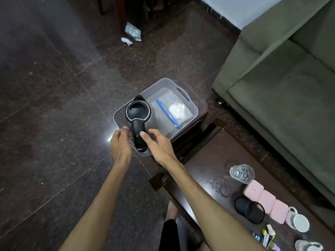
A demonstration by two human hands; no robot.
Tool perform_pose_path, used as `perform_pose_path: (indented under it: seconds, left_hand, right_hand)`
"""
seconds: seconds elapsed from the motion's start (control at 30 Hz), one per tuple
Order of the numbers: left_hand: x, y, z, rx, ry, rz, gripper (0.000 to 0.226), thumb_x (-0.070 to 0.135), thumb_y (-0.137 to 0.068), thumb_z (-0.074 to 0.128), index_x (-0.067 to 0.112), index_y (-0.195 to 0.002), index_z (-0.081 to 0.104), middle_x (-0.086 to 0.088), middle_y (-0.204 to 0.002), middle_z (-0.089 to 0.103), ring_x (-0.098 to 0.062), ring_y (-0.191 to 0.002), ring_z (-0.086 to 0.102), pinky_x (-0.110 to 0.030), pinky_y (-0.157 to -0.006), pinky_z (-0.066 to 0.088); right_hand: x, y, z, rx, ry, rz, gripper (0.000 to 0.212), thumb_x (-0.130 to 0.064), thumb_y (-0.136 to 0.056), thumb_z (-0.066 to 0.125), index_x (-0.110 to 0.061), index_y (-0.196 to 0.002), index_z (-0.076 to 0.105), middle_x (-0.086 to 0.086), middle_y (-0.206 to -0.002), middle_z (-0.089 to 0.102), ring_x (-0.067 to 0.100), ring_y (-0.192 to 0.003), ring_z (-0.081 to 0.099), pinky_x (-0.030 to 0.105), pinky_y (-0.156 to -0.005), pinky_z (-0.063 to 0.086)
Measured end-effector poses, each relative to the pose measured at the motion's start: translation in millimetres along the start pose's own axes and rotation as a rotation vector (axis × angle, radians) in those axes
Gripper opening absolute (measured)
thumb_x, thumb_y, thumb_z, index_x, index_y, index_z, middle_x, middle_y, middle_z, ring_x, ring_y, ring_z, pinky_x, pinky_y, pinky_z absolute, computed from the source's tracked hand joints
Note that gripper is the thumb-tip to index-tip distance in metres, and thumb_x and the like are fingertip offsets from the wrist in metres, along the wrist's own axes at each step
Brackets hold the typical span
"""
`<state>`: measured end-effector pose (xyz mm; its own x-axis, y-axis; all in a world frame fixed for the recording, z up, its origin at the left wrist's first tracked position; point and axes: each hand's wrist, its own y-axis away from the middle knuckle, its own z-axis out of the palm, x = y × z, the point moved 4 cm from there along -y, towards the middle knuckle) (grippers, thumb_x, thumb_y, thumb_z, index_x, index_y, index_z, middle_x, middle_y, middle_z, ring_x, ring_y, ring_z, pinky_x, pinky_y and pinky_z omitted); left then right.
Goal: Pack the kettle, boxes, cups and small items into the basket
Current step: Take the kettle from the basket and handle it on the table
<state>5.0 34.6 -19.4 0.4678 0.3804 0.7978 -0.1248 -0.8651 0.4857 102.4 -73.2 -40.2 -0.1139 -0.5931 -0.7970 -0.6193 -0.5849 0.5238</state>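
A steel kettle (137, 111) with a black lid and handle stands upright in the near-left end of the grey perforated basket (183, 93). A clear zip bag (174, 109) with something white in it lies flat in the basket's right half. My right hand (159, 145) is spread, its thumb resting on the kettle's handle. Fingers loosely curled, my left hand (120, 144) hovers by the basket's near-left rim with nothing in it. On the dark table (208, 160) at lower right are three pink boxes (253, 190), a glass (242, 173), a white cup (299, 221), a second cup (308, 246), a black round base (250, 210) and small items (266, 236).
The basket rests on a dark wooden stool (201, 113) at the table's far end. A green sofa (281, 78) runs along the right side. Dark polished floor spreads to the left, with a crumpled packet (133, 31) lying far back.
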Motion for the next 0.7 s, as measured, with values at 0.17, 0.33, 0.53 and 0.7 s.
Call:
perform_pose_path:
  seconds: [0.17,0.33,0.53,0.7]
  left_hand:
    - [-8,-18,13,-0.031,0.105,-0.017,0.023,0.030,-0.100,0.055,0.009,-0.102,0.065,-0.004,-0.091,0.069,-0.023,-0.091,0.064,-0.049,-0.095,0.054]
    - [-24,-27,17,-0.048,0.176,-0.012,0.021,0.034,-0.097,0.057,0.019,-0.086,0.067,0.005,-0.079,0.070,-0.012,-0.075,0.065,-0.034,-0.073,0.053]
    - [-33,-32,25,-0.036,0.207,-0.022,0.030,0.036,-0.095,0.056,0.024,-0.068,0.063,0.011,-0.063,0.061,-0.010,-0.061,0.056,-0.031,-0.061,0.043]
    - [-33,-38,21,0.035,0.171,0.044,0.021,0.037,-0.091,0.062,0.018,-0.083,0.063,0.011,-0.070,0.061,0.003,-0.057,0.056,-0.034,-0.069,0.046]
  right_hand:
    - [-3,-12,15,0.052,-0.062,0.062,0.058,-0.074,-0.079,0.061,-0.027,-0.112,0.065,-0.005,-0.110,0.075,0.018,-0.105,0.069,0.037,-0.096,0.055]
    - [-5,-15,19,0.108,-0.091,0.097,0.060,-0.077,-0.073,0.063,-0.026,-0.105,0.065,-0.002,-0.108,0.075,0.021,-0.103,0.069,0.040,-0.095,0.054]
    - [1,-19,33,0.032,-0.184,0.260,0.077,-0.088,-0.067,0.055,-0.018,-0.096,0.071,0.006,-0.107,0.076,0.026,-0.104,0.067,0.038,-0.093,0.052]
    - [3,-23,60,0.055,-0.409,0.218,0.068,-0.075,-0.075,0.062,-0.011,-0.095,0.078,0.008,-0.091,0.081,0.022,-0.096,0.075,0.043,-0.095,0.058]
